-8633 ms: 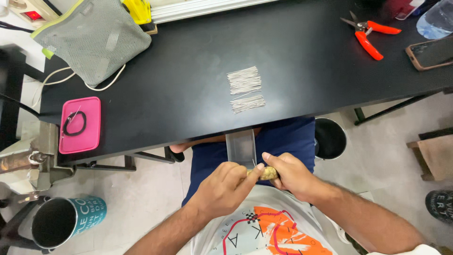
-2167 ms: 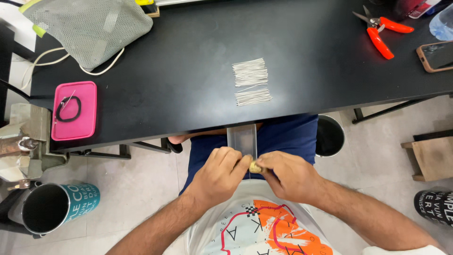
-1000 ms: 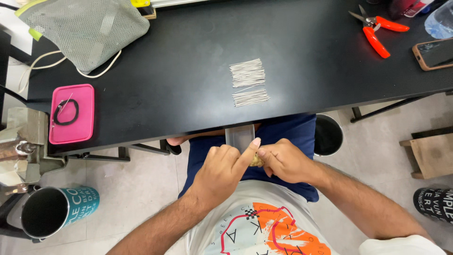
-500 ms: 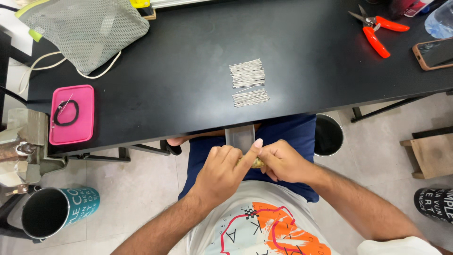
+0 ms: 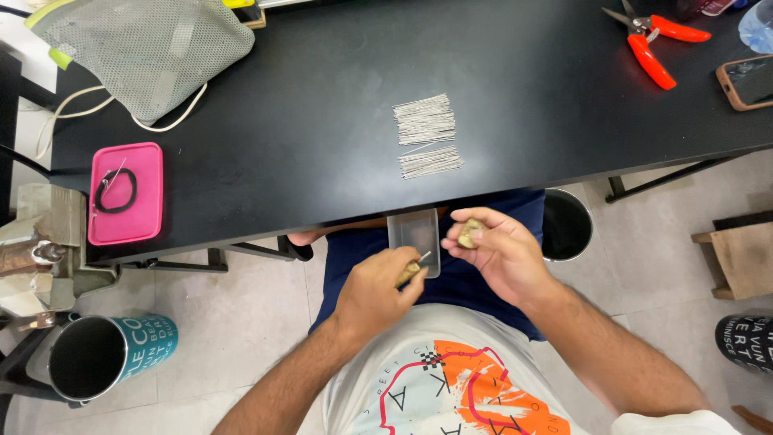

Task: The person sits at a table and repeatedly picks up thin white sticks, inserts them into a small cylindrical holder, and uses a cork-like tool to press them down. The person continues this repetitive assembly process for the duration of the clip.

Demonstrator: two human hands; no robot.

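Observation:
My left hand [image 5: 378, 287] pinches a small tan piece with a thin metal pin sticking out of it, held over my lap. My right hand [image 5: 493, 248] holds a second small tan lump [image 5: 468, 234] between thumb and fingers. The two hands are apart. Between them a small clear plastic tray [image 5: 414, 232] rests on my lap at the table's front edge. Two neat bundles of thin metal pins [image 5: 427, 145] lie on the black table [image 5: 322, 105] just above.
A pink tray [image 5: 126, 193] with a black band sits at the table's left. A grey mesh bag [image 5: 141, 48] lies at back left, red-handled pliers [image 5: 652, 40] and a phone [image 5: 747, 82] at back right. A teal cup [image 5: 105, 358] and a metal vise [image 5: 40, 250] stand left.
My hands were together on one tan piece; now they have pulled apart, the left moving down-left with a pinned piece, the right staying up with the other lump.

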